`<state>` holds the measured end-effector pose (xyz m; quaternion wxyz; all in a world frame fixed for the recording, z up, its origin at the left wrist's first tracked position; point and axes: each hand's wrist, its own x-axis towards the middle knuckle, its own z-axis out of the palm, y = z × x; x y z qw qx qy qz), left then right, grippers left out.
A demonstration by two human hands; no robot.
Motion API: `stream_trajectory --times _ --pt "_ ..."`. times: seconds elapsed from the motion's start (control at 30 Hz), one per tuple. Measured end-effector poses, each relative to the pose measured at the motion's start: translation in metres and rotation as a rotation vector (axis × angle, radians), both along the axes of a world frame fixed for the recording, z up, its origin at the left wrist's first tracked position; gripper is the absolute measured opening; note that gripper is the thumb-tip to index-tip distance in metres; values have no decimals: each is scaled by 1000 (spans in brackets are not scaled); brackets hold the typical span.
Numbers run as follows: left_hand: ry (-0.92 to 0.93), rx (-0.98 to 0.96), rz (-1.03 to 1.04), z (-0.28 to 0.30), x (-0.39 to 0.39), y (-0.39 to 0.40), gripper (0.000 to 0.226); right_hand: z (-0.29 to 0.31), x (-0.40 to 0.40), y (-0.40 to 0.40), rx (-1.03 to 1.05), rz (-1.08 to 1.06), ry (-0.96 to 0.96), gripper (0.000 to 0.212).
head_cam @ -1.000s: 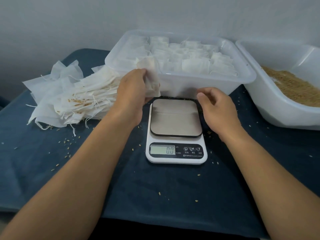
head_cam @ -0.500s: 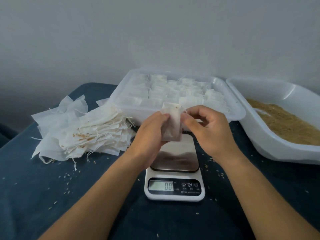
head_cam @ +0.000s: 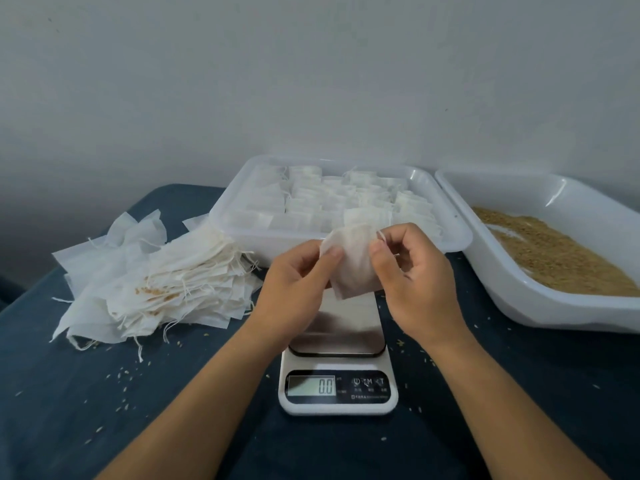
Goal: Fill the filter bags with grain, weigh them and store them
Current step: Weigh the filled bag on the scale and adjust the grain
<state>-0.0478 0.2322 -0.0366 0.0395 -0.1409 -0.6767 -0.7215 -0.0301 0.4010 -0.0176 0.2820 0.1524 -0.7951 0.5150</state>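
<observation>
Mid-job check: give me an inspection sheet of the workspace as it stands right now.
Surface: dark blue table, stray grains scattered on it.
Job's things: filter bag held above the scale, which reads 0.0 with a bare platform; clear tray holding rows of bags; white tub holding grain, on the right.
Clutter: heap of empty bags on the left, strings loose, a few grains on it.
Grippers: left hand and right hand each pinch a side of the filter bag.
Cables: nothing seen.
Surroundings: plain grey wall behind.
</observation>
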Motion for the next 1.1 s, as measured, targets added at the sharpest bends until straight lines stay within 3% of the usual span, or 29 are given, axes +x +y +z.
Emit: stream_trajectory --times 0.17,0.3,0.87,1.0,1.1 --pt "100 -121 57 1 -3 -4 42 -5 -1 5 9 -64 -23 15" --pt "170 -193 155 -2 -7 -10 19 -8 -1 7 4 -58 -43 19" --pt "113 -292 131 -3 -15 -22 18 -18 -7 7 -33 67 -257 5" --pt "89 -465 145 -8 -18 -28 22 -24 -9 10 -21 150 -389 21" --pt "53 -598 172 -12 -20 -31 21 -29 -11 10 63 92 -439 37"
